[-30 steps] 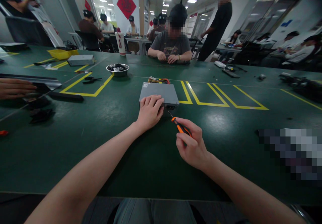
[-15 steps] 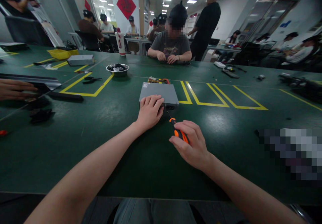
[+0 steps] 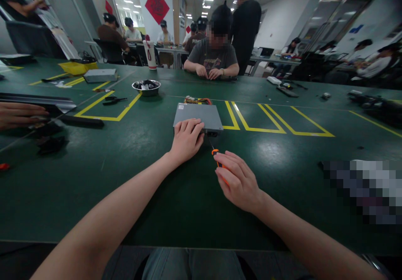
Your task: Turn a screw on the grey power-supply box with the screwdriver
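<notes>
A grey metal computer power supply [image 3: 201, 113] lies on the green table in front of me, its coloured wires [image 3: 202, 101] bunched at the far side. My left hand [image 3: 187, 138] presses over its near left edge, fingers on the top face, holding it. In my right hand [image 3: 237, 179] is an orange and black screwdriver [image 3: 216, 156], gripped by the handle between thumb and fingers. Its thin shaft points up and left at the near face, beside the black socket [image 3: 212, 133]. Whether the tip sits in a screw is too small to tell.
A metal bowl of dark parts [image 3: 146, 88] stands beyond on the left. Another person's hand [image 3: 19, 113] is at the left edge near black parts. Yellow tape marks [image 3: 260, 130] lie right of the power supply. Across the table sits a person [image 3: 213, 55].
My right hand's fingers have rolled around the screwdriver handle, covering more of it. The left hand and power supply stay in place. A standing person in the background has shifted left.
</notes>
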The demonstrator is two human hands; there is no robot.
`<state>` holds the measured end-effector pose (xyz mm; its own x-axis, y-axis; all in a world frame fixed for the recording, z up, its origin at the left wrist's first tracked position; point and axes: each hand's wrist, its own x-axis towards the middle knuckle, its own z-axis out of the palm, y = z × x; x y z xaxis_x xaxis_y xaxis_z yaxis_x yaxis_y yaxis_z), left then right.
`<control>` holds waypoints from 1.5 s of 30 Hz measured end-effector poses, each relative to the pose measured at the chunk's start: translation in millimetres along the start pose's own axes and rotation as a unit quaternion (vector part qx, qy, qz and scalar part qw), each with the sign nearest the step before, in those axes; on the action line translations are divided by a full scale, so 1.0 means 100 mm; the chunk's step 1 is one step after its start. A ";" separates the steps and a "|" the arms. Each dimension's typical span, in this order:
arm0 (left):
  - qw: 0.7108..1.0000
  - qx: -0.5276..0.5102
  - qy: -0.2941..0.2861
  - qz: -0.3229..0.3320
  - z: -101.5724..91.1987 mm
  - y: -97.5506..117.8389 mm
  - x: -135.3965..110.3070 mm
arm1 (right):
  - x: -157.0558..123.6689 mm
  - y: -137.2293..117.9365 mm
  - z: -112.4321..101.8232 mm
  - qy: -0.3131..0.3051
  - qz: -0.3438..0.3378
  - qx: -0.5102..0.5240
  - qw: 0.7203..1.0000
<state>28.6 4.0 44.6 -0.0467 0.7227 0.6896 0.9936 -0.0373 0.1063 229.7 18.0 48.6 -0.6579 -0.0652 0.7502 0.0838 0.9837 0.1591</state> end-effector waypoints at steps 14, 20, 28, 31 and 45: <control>1.000 0.004 0.000 0.000 0.00 0.00 0.00 | 0.03 0.00 -0.04 0.005 -0.004 0.021 1.000; 1.000 0.002 -0.002 0.000 0.01 -0.01 -0.01 | 0.03 0.02 -0.05 0.027 0.022 -0.063 0.997; 1.000 -0.003 0.000 -0.005 0.00 0.00 0.00 | 0.05 -0.02 -0.08 0.020 0.038 -0.068 0.997; 1.000 -0.002 0.000 -0.003 0.00 0.00 0.00 | 0.08 -0.03 -0.12 0.028 0.047 -0.104 0.993; 1.000 0.003 0.001 0.001 -0.01 0.01 0.00 | 0.03 0.01 -0.10 0.028 0.063 -0.058 0.996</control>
<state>29.2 3.4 45.1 -0.0456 0.7216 0.6908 0.9943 -0.0341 0.1013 235.0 17.5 57.6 -0.5944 0.0456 0.8029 0.2507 0.9591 0.1311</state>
